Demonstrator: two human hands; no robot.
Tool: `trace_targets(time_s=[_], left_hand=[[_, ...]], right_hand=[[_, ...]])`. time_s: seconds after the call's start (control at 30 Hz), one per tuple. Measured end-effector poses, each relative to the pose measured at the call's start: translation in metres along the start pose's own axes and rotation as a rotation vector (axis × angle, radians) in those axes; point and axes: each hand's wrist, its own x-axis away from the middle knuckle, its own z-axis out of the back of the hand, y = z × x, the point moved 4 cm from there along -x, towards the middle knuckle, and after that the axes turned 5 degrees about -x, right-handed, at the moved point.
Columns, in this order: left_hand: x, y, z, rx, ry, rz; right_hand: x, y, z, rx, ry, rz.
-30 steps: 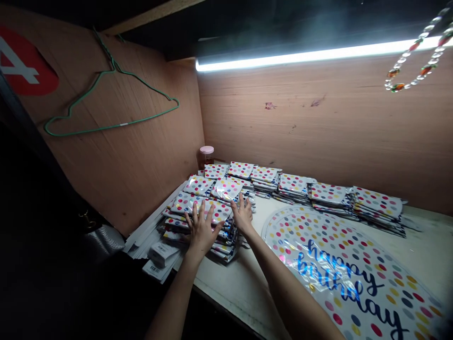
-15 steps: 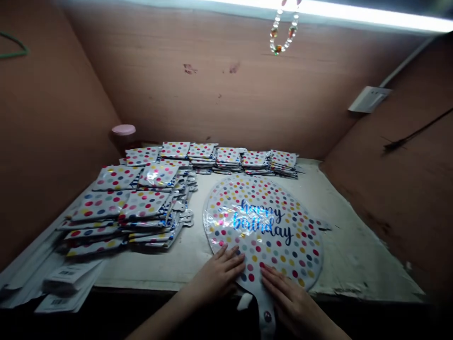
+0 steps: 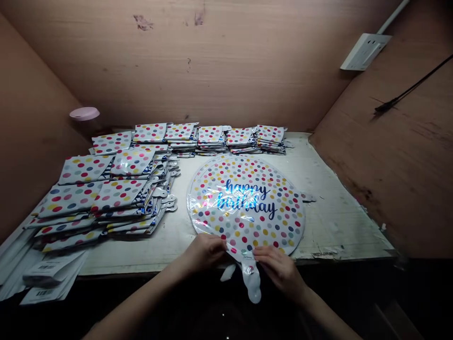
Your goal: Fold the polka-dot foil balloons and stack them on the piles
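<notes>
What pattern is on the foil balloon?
The foil balloon: multicoloured polka dots on white, blue "happy birthday" script. Head view.

Glossy foil gleams on a balloon (image 3: 246,203) lying on a table (image 3: 339,226), its silvery film smooth but lightly creased, its blue lettering bright and metallic. The balloon's neck (image 3: 252,281) is a thin, shiny film. The stacked flat balloons (image 3: 116,198) nearby carry the same reflective sheen. The table's pale painted top looks matt, scuffed and rough, peeling along its edge. Behind it, plywood walls (image 3: 198,61) show a matt wood grain marked by dark stains. A wall socket (image 3: 364,52) is smooth white plastic, a jar lid (image 3: 84,113) is pink plastic, and paper labels (image 3: 44,274) at left are matt white.
</notes>
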Motion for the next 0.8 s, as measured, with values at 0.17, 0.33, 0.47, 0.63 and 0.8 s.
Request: trace_targets(time_s=[0.17,0.33,0.47,0.63,0.8], left_hand=[[-0.013,-0.005,0.01,0.191,-0.185,0.335],[-0.019,0.006,0.004,-0.042,-0.059,0.349],[-0.022,0.023,-0.004,-0.272,-0.002,0.208],[-0.035,-0.014,0.032,-0.322,-0.016,0.392],[-0.058,-0.089,0.086,-0.2,0.018,0.658]], right_hand=[[-0.023,0.017,0.008,-0.611,-0.128,-0.678],[-0.024,0.022,0.007,-0.574,0.062,-0.724],[-0.036,0.019,0.015,-0.034,0.228,-0.473],[-0.121,0.058,0.044,0.635,-0.033,-0.387],[-0.217,0.12,0.072,0.729,-0.104,-0.459]])
